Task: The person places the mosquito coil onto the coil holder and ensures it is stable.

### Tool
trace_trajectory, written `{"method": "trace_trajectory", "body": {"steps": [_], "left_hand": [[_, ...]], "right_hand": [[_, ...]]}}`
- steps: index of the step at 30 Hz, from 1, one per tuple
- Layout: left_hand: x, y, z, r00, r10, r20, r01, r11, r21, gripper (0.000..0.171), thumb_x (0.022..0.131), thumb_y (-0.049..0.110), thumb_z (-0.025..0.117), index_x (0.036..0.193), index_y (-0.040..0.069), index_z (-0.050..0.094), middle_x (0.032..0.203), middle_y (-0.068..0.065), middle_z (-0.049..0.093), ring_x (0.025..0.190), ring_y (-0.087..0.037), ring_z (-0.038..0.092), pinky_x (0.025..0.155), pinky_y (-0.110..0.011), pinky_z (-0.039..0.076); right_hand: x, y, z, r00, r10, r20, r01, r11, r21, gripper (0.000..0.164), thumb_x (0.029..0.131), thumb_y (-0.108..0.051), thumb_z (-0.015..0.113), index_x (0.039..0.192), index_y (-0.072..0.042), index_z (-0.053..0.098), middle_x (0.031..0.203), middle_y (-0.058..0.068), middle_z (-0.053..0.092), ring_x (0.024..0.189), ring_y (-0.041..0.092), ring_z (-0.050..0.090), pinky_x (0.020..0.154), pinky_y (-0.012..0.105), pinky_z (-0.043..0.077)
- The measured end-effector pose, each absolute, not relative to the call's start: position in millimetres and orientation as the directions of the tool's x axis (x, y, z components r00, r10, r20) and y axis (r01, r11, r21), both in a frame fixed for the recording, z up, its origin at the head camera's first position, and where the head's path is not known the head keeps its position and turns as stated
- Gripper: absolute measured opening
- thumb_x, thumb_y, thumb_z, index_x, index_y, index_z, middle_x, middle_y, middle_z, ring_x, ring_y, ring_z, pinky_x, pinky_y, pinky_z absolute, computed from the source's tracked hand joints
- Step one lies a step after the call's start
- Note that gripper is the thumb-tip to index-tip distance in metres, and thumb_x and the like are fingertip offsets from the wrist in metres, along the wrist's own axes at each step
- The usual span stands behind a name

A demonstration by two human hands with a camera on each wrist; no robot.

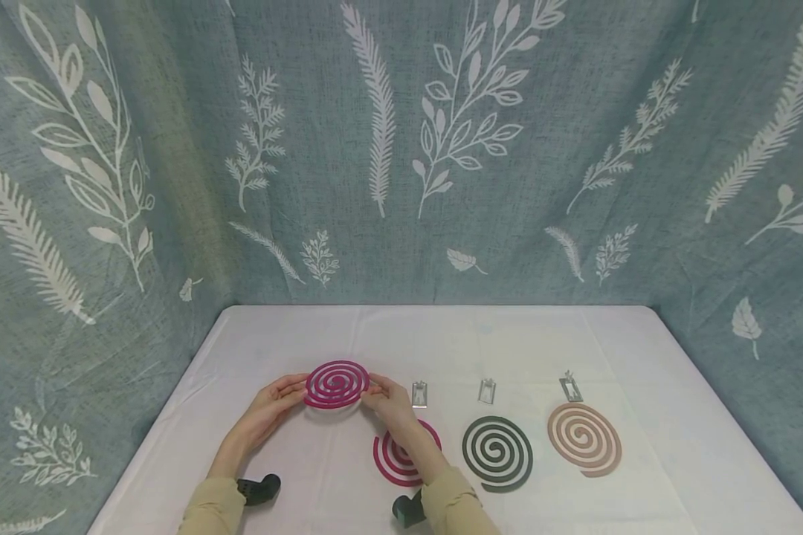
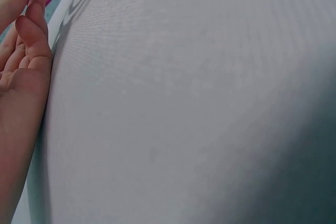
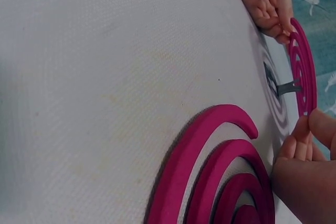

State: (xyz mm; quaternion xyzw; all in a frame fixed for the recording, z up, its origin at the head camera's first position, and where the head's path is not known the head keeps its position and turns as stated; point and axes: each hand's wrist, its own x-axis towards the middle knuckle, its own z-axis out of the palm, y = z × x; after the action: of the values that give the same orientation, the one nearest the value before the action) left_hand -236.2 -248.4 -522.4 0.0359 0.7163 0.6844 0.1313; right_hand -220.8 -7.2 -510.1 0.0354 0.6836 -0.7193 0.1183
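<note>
My left hand [image 1: 271,409] and right hand [image 1: 389,405] pinch opposite edges of a magenta mosquito coil [image 1: 337,384], which lies nearly level just above the white tablecloth. In the right wrist view, a small grey metal coil stand [image 3: 287,88] sits under this coil, its upright reaching the coil's middle. Only the left hand's fingertips meet the magenta rim in the left wrist view. Beneath the right forearm lies a second magenta coil [image 3: 176,177], partly covered by that arm in the head view.
Right of the arms lie a dark green coil [image 1: 497,448] and a tan coil [image 1: 580,438]. Behind the coils rest three thin metal stands, at left [image 1: 419,406], middle [image 1: 487,401] and right [image 1: 572,399]. A leaf-patterned curtain [image 1: 401,260] borders the table.
</note>
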Motion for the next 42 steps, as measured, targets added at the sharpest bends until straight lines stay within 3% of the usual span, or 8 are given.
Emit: {"method": "trace_trajectory", "body": {"steps": [42], "left_hand": [[-235.2,-246.1,-520.9,-0.964,0.23,-0.13,-0.121,0.053,0.991,0.052,0.094,0.008,0.055,0.135,-0.016,0.033,0.098,0.015,0.062,0.096,0.005,0.057,0.087,-0.008,0.046]], "right_hand": [[-222.0,-7.4,-510.2,-0.97,-0.102,-0.221,0.226,-0.041,-0.973,0.049,0.086,-0.005,0.064,0.133,0.002,0.05,0.083,-0.003,0.052,0.072,0.008,0.044,0.063,0.019,0.038]]}}
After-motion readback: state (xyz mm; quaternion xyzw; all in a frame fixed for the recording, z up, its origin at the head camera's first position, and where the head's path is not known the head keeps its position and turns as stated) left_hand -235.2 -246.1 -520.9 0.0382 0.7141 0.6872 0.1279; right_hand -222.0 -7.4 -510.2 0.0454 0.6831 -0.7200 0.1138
